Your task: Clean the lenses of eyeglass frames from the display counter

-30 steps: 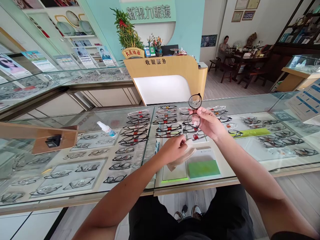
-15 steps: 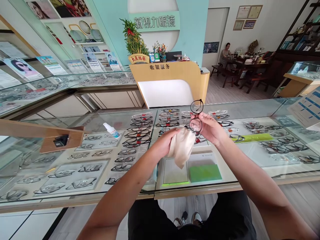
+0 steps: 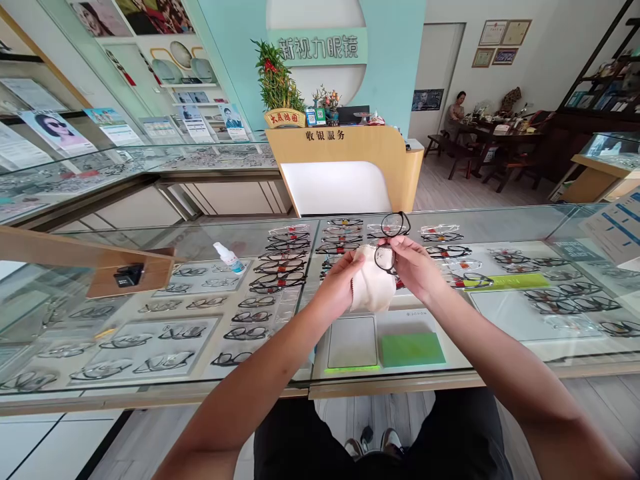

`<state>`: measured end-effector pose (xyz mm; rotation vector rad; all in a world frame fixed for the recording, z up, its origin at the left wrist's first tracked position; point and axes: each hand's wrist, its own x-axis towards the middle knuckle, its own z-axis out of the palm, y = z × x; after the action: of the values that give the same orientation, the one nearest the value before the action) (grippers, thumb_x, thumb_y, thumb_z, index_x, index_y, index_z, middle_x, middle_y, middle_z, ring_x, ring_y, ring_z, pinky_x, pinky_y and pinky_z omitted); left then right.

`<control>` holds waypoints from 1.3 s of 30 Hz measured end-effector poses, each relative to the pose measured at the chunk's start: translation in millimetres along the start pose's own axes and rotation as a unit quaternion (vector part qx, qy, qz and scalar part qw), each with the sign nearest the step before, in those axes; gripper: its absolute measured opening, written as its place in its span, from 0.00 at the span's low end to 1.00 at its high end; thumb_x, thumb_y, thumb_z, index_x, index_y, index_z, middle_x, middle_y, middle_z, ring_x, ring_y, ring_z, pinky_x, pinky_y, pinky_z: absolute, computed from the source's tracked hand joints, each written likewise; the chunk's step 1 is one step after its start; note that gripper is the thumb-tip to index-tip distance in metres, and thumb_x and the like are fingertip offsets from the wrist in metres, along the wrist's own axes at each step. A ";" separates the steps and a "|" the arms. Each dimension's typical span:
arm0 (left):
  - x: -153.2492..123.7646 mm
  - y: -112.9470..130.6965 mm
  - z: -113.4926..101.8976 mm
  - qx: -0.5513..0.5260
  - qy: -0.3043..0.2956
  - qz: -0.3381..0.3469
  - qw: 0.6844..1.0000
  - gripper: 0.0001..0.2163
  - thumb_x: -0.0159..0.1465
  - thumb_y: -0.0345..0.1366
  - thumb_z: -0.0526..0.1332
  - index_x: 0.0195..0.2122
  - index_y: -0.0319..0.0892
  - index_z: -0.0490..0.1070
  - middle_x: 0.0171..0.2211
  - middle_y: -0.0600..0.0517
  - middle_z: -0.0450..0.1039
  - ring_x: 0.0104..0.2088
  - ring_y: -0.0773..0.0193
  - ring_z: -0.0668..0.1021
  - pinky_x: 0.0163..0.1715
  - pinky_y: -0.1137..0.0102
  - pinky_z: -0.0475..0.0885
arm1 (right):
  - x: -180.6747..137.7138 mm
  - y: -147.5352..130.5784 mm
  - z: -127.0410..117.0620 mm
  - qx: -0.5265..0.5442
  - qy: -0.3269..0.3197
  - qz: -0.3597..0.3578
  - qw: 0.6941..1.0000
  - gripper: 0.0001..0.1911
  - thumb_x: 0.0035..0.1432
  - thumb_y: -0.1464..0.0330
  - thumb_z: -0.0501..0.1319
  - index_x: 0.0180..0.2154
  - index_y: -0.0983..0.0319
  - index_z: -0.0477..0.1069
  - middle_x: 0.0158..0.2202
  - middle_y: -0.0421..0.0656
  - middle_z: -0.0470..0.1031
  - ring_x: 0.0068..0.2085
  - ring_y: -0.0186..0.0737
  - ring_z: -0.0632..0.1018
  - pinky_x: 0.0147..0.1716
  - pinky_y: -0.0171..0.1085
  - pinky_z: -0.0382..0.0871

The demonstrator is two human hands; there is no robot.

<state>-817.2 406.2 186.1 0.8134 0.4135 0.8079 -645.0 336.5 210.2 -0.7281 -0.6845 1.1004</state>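
Observation:
A pair of black-framed glasses (image 3: 394,233) is held upright above the glass display counter (image 3: 200,373). My right hand (image 3: 415,268) is closed on its lower lens rim. My left hand (image 3: 341,279) is closed on a cream cleaning cloth (image 3: 373,290), which it presses against the lower lens. The cloth hangs down below both hands. The upper lens sticks up free above my fingers.
Under the counter glass lie several rows of glasses, a grey pad and a green pad (image 3: 413,349). A small spray bottle (image 3: 230,258) stands on the counter at the left. A wooden cashier desk (image 3: 345,167) is behind. A person (image 3: 456,113) sits at a far table.
My left hand picked the cloth up from the counter and brought it up against the lower lens. The glasses tilted slightly in my right hand. The camera view shifted a little.

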 end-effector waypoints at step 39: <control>-26.9 3.6 15.4 0.306 -0.066 0.193 0.930 0.17 0.70 0.53 0.70 0.33 0.45 0.79 0.48 0.45 0.80 0.46 0.54 0.78 0.50 0.63 0.70 | -11.3 16.3 7.5 -0.045 0.033 -0.043 0.998 0.16 0.47 0.55 0.84 0.31 0.54 0.82 0.38 0.39 0.84 0.43 0.42 0.80 0.46 0.40 0.73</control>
<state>-826.6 379.6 199.4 1.5597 0.3929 0.9952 -663.0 331.7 200.1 -0.8006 -0.7059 0.9682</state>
